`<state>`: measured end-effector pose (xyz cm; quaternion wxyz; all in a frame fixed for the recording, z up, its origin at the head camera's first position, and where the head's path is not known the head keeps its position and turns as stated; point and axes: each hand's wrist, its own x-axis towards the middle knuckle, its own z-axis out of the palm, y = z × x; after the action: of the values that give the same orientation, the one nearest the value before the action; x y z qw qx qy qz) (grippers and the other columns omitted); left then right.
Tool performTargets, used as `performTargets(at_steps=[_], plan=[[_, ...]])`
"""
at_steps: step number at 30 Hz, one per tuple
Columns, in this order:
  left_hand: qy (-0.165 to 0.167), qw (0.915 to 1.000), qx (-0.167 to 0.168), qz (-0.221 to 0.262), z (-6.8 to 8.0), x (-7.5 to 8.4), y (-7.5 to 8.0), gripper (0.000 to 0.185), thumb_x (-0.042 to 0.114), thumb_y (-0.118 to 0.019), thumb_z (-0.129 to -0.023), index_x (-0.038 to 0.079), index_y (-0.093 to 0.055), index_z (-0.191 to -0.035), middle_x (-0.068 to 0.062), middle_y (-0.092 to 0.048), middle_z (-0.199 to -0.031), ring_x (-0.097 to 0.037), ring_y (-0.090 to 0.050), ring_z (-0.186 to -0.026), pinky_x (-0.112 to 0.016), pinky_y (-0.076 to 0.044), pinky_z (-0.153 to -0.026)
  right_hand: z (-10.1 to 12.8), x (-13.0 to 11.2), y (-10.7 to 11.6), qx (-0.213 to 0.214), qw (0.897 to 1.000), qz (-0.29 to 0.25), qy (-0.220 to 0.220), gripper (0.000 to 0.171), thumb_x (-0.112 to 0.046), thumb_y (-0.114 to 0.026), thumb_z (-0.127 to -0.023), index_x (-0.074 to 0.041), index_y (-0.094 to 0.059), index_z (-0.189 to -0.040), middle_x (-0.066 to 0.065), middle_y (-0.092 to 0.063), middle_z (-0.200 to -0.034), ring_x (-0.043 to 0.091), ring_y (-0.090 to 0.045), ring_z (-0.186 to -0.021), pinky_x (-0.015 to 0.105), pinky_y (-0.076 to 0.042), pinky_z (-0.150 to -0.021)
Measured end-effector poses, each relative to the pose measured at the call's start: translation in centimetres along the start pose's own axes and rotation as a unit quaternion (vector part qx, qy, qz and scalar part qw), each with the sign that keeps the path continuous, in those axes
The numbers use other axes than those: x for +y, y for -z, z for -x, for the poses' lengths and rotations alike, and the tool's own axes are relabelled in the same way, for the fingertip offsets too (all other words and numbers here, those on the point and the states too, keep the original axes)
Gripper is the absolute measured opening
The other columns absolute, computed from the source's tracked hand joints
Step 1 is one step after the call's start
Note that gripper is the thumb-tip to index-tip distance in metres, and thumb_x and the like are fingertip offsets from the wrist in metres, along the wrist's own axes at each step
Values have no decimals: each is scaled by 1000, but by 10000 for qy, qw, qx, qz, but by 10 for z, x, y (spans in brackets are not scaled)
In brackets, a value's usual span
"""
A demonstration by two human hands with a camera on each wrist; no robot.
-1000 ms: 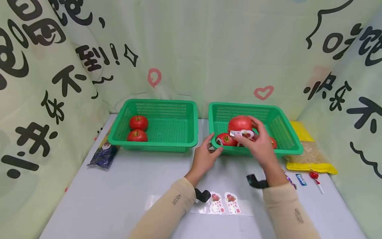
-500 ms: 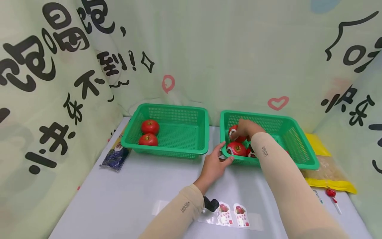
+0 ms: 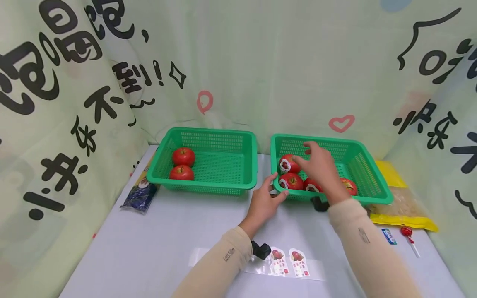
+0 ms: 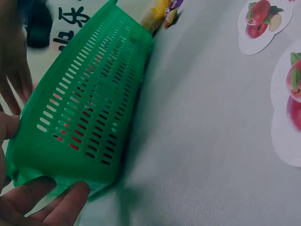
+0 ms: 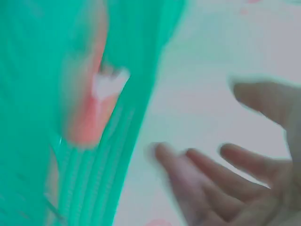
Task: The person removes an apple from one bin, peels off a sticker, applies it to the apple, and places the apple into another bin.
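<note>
**Hands at the right-hand basket of labelled apples**

Head view: The left hand (image 3: 265,201) holds the near left corner of the right green basket (image 3: 372,182), thumb on the rim and fingers curled beneath it. The right hand (image 3: 319,165) hovers inside that basket with fingers spread and loose, grasping nothing, just to the 3 o'clock side of a labelled apple (image 3: 289,163). Three more apples lie along the basket's near wall, at 6 o'clock from that hand. At 9 o'clock stands the left green basket (image 3: 238,182) with two red apples (image 3: 182,164) in its left end. On the grey table (image 3: 149,244), at 6 o'clock from the left hand, lies a clear strip with two apple stickers (image 3: 290,262).

Left wrist view: Fingers (image 4: 51,205) wrap under the right basket's corner; the stickers show at 3 o'clock.

Right wrist view: Heavily blurred; the right hand's fingers (image 5: 207,174) are splayed and empty beside the green wall, with a red apple and its white label at 9 o'clock.
</note>
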<state>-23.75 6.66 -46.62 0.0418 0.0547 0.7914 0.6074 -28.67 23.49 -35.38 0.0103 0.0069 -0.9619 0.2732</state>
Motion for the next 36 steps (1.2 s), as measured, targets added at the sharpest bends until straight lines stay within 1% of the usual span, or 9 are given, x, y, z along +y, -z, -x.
performTargets(at_steps=[3, 9, 12, 18, 24, 28, 30, 33, 36], plan=[[-69, 10000, 25, 12, 0, 1, 0, 70, 36, -76, -99, 28, -44, -161, -17, -68, -144, -28, -75, -116, -37, -63, -88, 65, 3, -18, 811, 9860, -1429, 286, 46, -33, -71, -103, -2, -63, -136, 20, -74, -120, 31, -75, -99, 40, -63, -78], [-64, 9998, 99, -174, 4, 1, 0, 68, 36, -75, -99, 27, -46, -160, -19, -67, -143, -30, -71, -124, -41, -63, -90, 151, 15, -80, 711, 9290, -3591, -535, 23, -16, -72, -102, 4, -70, -114, 2, -77, -89, 14, -73, -72, 26, -60, -64], [-119, 9995, 93, -260, 4, 2, -1, 68, 36, -74, -100, 27, -45, -160, -20, -68, -142, -30, -74, -118, -39, -63, -87, 159, 23, -97, 780, 9115, -3947, -858, 24, -17, -72, -102, 4, -70, -114, -5, -76, -86, 14, -71, -71, 24, -59, -64], [-361, 9938, 10, -1051, 7, 6, 4, 77, 45, -73, -99, 33, -36, -165, -14, -69, -142, -27, -72, -123, -41, -61, -93, 153, 38, -108, 843, 9004, -4172, -899, 21, -14, -71, -102, 3, -69, -113, -4, -76, -87, 14, -70, -72, 23, -58, -66], [-996, 9858, 163, -1339, 46, 10, 51, 86, 46, -81, -91, 25, -41, -164, -12, -75, -132, -26, -74, -119, -44, -62, -96, 152, 37, -111, 584, 8974, -4280, -898, 24, -17, -71, -102, 3, -69, -114, -4, -76, -89, 15, -70, -76, 24, -59, -69], [-1485, 9734, 1637, -607, 63, 3, 105, 44, 30, -84, -93, 7, -73, -129, -11, -80, -99, -21, -77, -90, -28, -63, -78, 150, 38, -110, 733, 8918, -4369, -918, 22, -15, -71, -102, 4, -69, -113, -4, -75, -87, 13, -69, -75, 23, -58, -67], [-1555, 9466, 2812, -275, 64, -6, 135, 28, 20, -84, -92, 2, -76, -111, -12, -75, -90, -17, -71, -82, -19, -58, -70, 150, 39, -109, 758, 8908, -4394, -876, 22, -14, -71, -102, 6, -68, -113, -4, -75, -86, 13, -70, -74, 23, -58, -67], [-1186, 8957, 4286, -17, 62, -25, 177, 29, 14, -85, -90, 0, -72, -112, -15, -65, -108, -13, -60, -97, -17, -49, -76, 150, 41, -108, 698, 8915, -4396, -840, 23, -14, -70, -103, 6, -68, -113, -4, -76, -87, 13, -70, -74, 24, -59, -67], [-559, 8736, 4828, 255, 59, -46, 205, 50, 16, -84, -90, 4, -63, -134, -14, -49, -142, -18, -49, -129, -31, -48, -98, 152, 43, -106, 618, 8955, -4311, -919, 22, -15, -70, -103, 4, -68, -114, -4, -76, -88, 14, -71, -77, 24, -59, -70]])
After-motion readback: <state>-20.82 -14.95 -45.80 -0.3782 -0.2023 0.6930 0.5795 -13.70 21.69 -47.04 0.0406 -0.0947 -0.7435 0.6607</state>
